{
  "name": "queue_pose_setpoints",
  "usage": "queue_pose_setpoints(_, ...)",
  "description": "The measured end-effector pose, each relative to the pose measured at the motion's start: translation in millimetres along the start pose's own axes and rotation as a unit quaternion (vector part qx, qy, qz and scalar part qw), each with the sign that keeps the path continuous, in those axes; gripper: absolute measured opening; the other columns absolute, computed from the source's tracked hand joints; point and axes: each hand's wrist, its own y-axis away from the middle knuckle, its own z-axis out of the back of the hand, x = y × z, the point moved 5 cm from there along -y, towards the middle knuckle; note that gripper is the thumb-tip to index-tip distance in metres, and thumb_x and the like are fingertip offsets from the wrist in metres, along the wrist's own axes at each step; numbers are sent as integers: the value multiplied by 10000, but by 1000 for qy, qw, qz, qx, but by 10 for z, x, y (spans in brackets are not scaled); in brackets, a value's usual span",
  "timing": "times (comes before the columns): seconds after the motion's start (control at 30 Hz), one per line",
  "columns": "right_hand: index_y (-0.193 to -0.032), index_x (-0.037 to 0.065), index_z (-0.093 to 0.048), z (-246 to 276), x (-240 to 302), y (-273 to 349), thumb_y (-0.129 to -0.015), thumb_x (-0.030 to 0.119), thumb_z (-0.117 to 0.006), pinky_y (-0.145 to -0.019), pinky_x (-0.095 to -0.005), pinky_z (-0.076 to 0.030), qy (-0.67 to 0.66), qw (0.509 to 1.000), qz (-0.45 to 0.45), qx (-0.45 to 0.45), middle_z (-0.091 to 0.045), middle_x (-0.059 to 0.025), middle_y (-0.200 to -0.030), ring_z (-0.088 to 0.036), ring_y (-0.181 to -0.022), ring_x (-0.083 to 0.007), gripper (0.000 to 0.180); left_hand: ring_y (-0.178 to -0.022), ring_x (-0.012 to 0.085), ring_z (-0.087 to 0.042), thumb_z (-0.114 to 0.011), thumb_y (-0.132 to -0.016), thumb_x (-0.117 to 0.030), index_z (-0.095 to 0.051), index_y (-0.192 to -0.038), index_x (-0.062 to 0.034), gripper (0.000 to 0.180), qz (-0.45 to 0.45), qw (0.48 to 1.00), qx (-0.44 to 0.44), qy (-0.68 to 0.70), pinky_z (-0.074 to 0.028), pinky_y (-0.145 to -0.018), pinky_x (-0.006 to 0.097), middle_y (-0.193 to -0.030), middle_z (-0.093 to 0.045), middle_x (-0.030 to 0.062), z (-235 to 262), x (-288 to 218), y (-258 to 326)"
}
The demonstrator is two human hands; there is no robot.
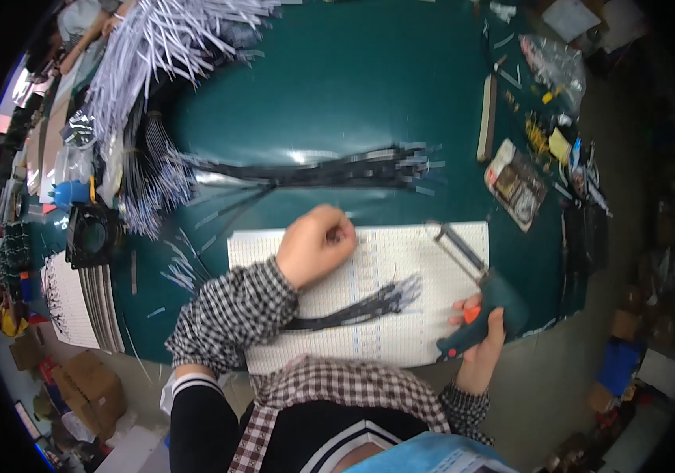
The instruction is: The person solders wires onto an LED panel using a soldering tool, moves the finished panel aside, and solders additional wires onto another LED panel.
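Note:
My left hand (315, 244) is closed in a fist over a white perforated board (432, 252) on the green table; what it grips is hidden, though it seems to pinch thin wires. A bundle of black wires (361, 306) lies on the board just below that hand. My right hand (481, 331) holds a dark teal soldering gun (489, 303) with an orange trigger, its metal tip (452, 240) pointing up-left over the board's right part. The two hands are well apart.
A long bundle of black wires (330, 173) lies across the green table (353, 79) beyond the board. White wire bundles (172, 39) pile at the far left. A black fan (91, 235) sits left. A wooden stick (486, 118) and small packets (517, 183) lie right.

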Motion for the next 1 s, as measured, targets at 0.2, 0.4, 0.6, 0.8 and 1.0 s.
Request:
queue_pose_setpoints(0.2, -1285, -60, -400, 68, -13, -27, -927, 451, -498, -649, -319, -590, -4, 1000, 14, 26, -578, -117, -931, -617, -900, -239, 632, -630, 163, -574, -663, -733, -100, -607, -759, -11, 109, 44, 999, 7, 25, -467, -581, 282, -738, -569, 82, -41, 63, -46)
queue_pose_setpoints(0.4, -1300, -68, -380, 30, 7, -11, -920, 459, -505, -667, -314, -589, 7, 999, 10, 32, -574, -119, -931, -611, -904, -241, 662, -636, 161, -563, -647, -706, -72, -599, -745, -18, 82, 1, 1000, 19, 3, -455, -572, 278, -734, -548, 70, -82, -14, -130)
queue_pose_setpoints(0.6, -1298, -79, -382, -45, -12, -27, -895, 460, -545, -677, -319, -589, 28, 999, -2, 36, -576, -125, -929, -606, -912, -253, 693, -644, 170, -562, -638, -696, -65, -593, -734, -25, 71, 16, 999, 13, 26, -457, -585, 286, -727, -537, 67, -97, 19, -176)
queue_pose_setpoints(0.8, -1265, -98, -410, -51, -20, -39, -880, 406, -591, -678, -358, -592, 25, 998, 1, 51, -586, -155, -920, -612, -918, -304, 660, -650, 183, -572, -641, -690, -71, -598, -738, -28, 78, 3, 1000, 29, 13, -463, -578, 295, -734, -547, 71, -122, 90, -173)
queue_pose_setpoints(1.0, -1199, -83, -468, -5, -51, 49, -893, 314, -582, -677, -411, -566, 1, 999, -42, -33, -594, -170, -933, -610, -929, -321, 514, -646, 191, -587, -660, -677, -99, -605, -713, -56, 79, -28, 999, 6, 16, -478, -593, 302, -719, -557, 71, -87, 59, -150)
